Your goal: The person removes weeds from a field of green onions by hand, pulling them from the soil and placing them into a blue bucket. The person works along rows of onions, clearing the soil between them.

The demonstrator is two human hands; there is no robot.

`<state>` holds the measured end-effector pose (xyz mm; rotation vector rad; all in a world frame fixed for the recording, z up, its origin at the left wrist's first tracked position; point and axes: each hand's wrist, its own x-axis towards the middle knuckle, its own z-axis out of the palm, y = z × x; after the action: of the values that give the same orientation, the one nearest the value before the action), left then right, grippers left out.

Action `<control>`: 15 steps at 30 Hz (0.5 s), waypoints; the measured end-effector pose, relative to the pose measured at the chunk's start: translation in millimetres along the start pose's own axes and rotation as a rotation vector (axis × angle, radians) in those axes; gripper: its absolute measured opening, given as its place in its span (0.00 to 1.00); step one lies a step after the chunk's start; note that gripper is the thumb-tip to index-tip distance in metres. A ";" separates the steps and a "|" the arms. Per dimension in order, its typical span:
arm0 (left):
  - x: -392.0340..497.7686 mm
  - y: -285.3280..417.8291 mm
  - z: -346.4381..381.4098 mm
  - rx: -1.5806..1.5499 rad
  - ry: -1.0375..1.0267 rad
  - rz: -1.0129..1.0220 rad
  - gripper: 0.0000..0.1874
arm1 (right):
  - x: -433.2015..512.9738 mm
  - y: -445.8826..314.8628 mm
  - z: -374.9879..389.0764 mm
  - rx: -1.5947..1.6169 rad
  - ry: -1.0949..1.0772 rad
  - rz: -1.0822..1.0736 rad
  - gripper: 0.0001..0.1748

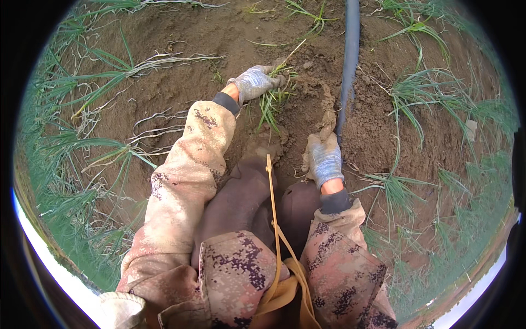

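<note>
My left hand (258, 83), in a soiled white and blue knit glove, is closed around a tuft of green grass-like plants (269, 107) just above the soil. My right hand (324, 158), in a matching muddy glove, grips the near end of a mud-coated tool or strip (327, 107). This muddy piece runs away from the hand and bends left towards the plants; the mud hides exactly what it is. Loose, disturbed soil (306, 123) lies between the two hands.
A dark hose or pipe (351, 45) runs along the soil beside my right hand. Rows of onion-like plants (423, 90) grow on the right, others (119, 74) on the left. A yellow strap (273, 197) hangs over my knees.
</note>
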<state>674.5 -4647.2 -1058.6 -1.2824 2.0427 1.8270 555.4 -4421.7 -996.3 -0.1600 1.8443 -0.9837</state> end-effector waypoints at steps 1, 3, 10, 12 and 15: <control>-7.1 2.3 -5.2 -0.157 0.006 0.000 0.32 | -1.2 -1.7 -0.1 0.015 0.021 0.074 0.10; -21.5 7.1 -24.3 -0.223 0.325 -0.035 0.32 | 1.8 -4.1 2.2 0.086 0.011 0.101 0.10; 29.0 34.8 12.3 -0.461 0.308 0.236 0.24 | 43.4 1.9 27.7 -0.487 0.312 -0.187 0.20; 60.1 43.9 46.3 -0.352 0.420 0.195 0.27 | 47.4 6.8 29.7 -0.675 0.421 -0.291 0.24; 89.6 53.1 71.2 -0.520 0.249 -0.221 0.32 | 51.6 11.9 28.2 -0.801 0.424 -0.380 0.29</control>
<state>552.8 -4635.2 -1089.7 -1.8600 1.4765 2.2654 556.5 -4455.6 -1045.8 -0.8641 2.5868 -0.4791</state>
